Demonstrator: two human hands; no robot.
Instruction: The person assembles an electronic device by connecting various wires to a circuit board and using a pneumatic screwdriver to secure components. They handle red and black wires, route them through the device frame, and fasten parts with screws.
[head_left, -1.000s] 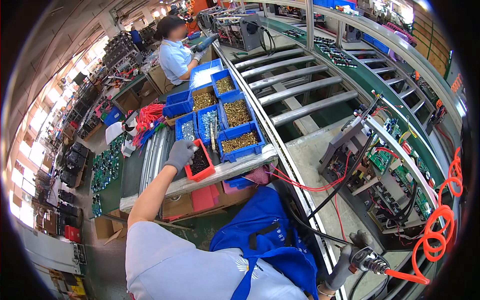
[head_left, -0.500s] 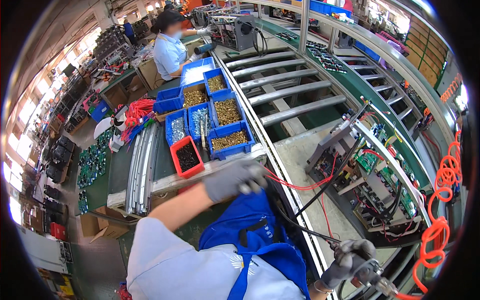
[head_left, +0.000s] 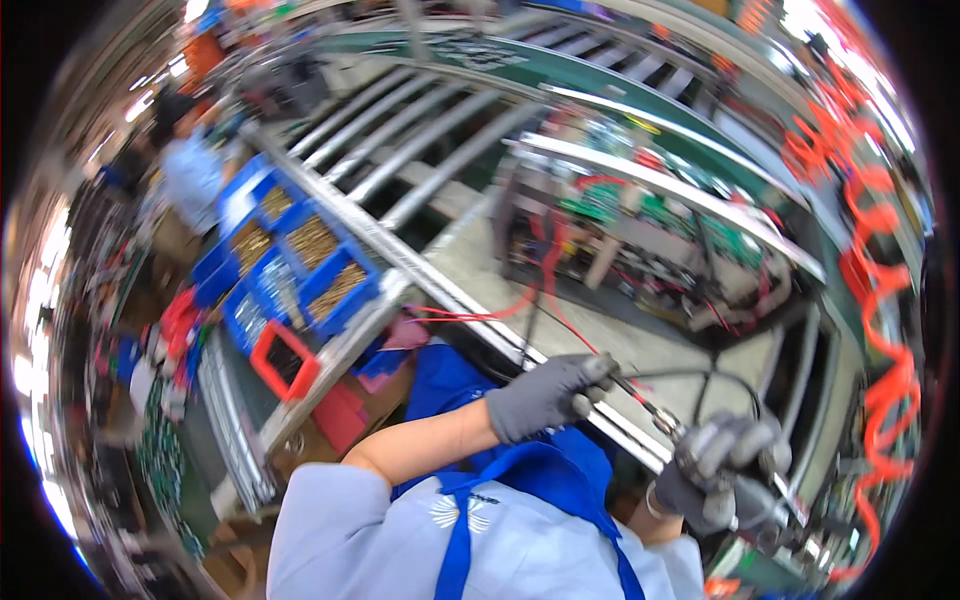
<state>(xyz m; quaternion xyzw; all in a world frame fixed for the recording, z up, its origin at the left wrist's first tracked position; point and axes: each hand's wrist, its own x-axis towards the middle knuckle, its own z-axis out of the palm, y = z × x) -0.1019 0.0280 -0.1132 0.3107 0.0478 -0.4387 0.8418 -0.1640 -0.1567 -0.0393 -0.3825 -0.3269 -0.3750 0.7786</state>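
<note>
Left hand (head_left: 550, 398), in a grey glove, is nearly closed, its thumb and forefinger drawn together at the end of a slim dark shaft (head_left: 627, 386); whether a small part is also pinched there cannot be told. To its right, the right hand (head_left: 725, 465), likewise gloved, is wrapped around a metal hand tool (head_left: 765, 512), from which the shaft projects past a metal collar (head_left: 665, 420). Both hands are near each other in front of the person, linked by the shaft but not touching. Compared with the frame half a second earlier, the following differs, from left to right: the blue bins (head_left: 350, 312) and the red box (head_left: 304, 378) appear farther left in the view, the red box remaining at the bench edge (head_left: 330, 373); the left hand, formerly beside that edge and well apart from the tool, is now at the shaft's end; the open electronics chassis (head_left: 605, 262) appears nearer the middle; and the coiled orange-red hose (head_left: 888, 388) is blurred at the right. As to markings, small dark lettering (head_left: 482, 499) is noted above a white petal-shaped emblem (head_left: 458, 514) on the pale shirt (head_left: 340, 535); it is too small and blurred to read reliably.
</note>
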